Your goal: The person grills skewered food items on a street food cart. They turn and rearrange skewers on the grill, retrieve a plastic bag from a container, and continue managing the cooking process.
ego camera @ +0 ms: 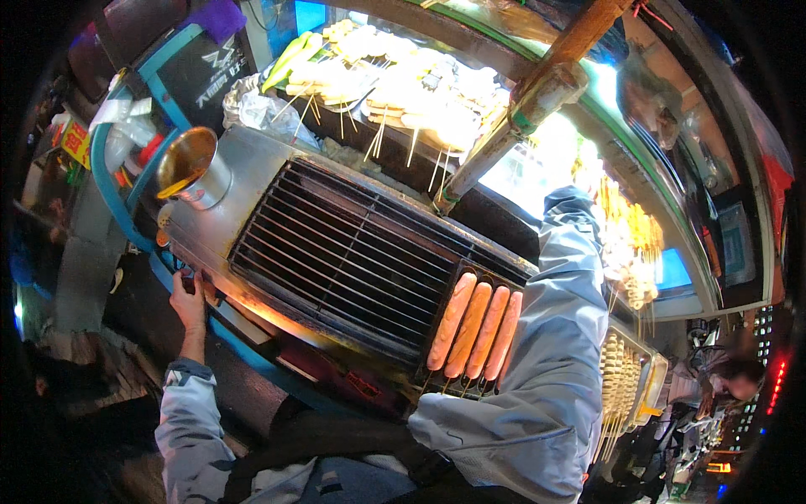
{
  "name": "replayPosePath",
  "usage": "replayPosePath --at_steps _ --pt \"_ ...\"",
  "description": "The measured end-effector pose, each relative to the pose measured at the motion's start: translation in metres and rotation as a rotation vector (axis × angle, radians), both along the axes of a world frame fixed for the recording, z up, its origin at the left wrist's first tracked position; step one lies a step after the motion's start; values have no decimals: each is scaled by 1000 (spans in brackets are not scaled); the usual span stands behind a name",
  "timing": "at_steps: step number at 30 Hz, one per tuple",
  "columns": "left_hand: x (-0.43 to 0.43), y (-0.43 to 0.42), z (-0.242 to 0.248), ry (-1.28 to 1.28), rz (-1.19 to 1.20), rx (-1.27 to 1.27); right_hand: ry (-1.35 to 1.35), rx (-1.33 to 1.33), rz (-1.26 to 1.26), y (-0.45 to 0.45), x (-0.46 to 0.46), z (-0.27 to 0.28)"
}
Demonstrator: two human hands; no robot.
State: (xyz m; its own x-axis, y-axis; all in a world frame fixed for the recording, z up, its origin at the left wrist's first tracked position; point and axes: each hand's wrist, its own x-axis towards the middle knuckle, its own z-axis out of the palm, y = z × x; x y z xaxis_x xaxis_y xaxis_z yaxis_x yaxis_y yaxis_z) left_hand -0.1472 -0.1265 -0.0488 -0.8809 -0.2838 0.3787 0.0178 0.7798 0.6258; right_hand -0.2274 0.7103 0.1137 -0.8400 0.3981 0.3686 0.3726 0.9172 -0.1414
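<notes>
My left hand (189,300) is at the front left corner of a metal grill (252,148), fingers bent against its edge. Whether they pinch a small part there is hard to make out. My right arm, in a grey sleeve (560,277), stretches over the grill's right end toward a brightly lit display. Its hand is out of sight beyond the cuff. Beside that sleeve, several sausages (469,327) on sticks lie side by side in a dark tray at the grate's right end. The wire grate (340,252) to their left carries no food.
A steel cup (211,183) with a brush-like handle stands on the grill's left top. Behind the grate are skewers (390,82) and green peppers (293,60). A wooden post (485,148) rises at the back edge. More skewers (617,378) lie right; a blue frame (113,195) borders the left.
</notes>
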Motion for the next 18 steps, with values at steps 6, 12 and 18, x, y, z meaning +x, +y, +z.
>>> replayPosePath --at_steps 6,12,18 --pt "-1 -3 0 9 -16 -40 50 48 35 -17 -21 -24" --pt "0 0 2 8 -8 -47 67 64 21 -20 -32 -37" --pt "0 2 3 -27 2 8 44 66 -11 -3 -25 -32"
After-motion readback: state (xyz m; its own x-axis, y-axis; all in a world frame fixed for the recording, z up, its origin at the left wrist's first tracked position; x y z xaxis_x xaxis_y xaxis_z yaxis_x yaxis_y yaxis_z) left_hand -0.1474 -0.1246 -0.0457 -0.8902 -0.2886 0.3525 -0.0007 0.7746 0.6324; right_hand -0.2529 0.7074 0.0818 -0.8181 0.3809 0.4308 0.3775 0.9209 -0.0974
